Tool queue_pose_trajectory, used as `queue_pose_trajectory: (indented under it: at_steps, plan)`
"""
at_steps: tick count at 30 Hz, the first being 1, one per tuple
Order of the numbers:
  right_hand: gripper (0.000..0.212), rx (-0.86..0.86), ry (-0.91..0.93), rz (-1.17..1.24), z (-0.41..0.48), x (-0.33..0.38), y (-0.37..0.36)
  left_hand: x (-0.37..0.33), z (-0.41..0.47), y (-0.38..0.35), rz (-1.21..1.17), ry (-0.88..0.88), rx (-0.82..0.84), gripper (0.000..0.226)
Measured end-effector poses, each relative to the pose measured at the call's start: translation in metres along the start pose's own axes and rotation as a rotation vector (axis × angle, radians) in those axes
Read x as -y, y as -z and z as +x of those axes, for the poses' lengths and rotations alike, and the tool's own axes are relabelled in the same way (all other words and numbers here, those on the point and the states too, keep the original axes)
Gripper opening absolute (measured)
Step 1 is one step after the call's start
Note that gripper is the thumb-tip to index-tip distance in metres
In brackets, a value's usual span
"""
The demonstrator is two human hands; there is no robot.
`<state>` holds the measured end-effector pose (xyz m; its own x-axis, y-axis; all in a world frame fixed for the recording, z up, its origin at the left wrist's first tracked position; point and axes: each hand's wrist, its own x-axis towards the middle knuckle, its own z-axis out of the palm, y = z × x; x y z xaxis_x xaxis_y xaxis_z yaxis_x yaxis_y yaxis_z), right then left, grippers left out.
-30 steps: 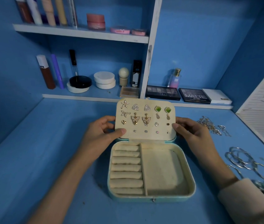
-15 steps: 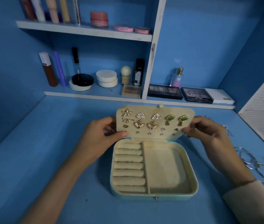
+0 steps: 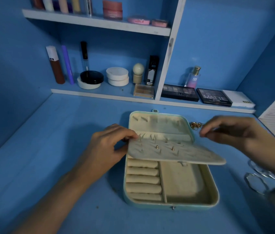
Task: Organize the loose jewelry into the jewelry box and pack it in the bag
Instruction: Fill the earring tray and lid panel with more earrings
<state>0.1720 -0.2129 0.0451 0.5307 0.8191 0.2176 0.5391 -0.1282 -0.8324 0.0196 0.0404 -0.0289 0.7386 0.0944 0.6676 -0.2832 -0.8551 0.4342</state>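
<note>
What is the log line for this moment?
jewelry box: open; earring panel: over base, posts up; left hand: pinches panel corner; right hand: free, beside lid

Dim and cool, blue-tinted all over, with soft shadow on the table (image 3: 66,132) left of the jewelry box (image 3: 216,196) and beneath the upper shelf (image 3: 99,22). Smeared by motion at the right hand (image 3: 231,130) and the bangles (image 3: 256,181) by the right edge, crisper mid-frame. Bent outward along the borders, wide-angle fashion.
</note>
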Motion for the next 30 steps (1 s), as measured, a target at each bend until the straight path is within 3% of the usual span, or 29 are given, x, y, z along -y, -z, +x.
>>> queue_pose_trajectory:
  at_steps: [1, 4, 8, 13, 30]
  plan:
    - [0.035, 0.035, 0.003, -0.023, 0.011, 0.008, -0.001, 0.001, -0.001, 0.000, 0.002, 0.003, 0.000, 0.017]
    - [0.008, 0.191, -0.022, -0.137, 0.047, 0.026, -0.013, 0.001, -0.002, 0.000, 0.001, -0.019, -0.005, 0.010]
    - [0.013, 0.405, -0.025, -0.315, 0.086, 0.034, -0.042, 0.000, -0.002, 0.000, -0.001, -0.043, -0.016, 0.014]
    - [0.012, 0.590, -0.049, -0.366, 0.107, 0.036, -0.065, 0.002, -0.002, -0.002, -0.015, -0.044, -0.032, 0.013]
    - [0.014, 0.717, -0.047, -0.435, 0.120, 0.046, -0.076, 0.003, -0.002, -0.003, -0.020, -0.051, -0.039, 0.013]
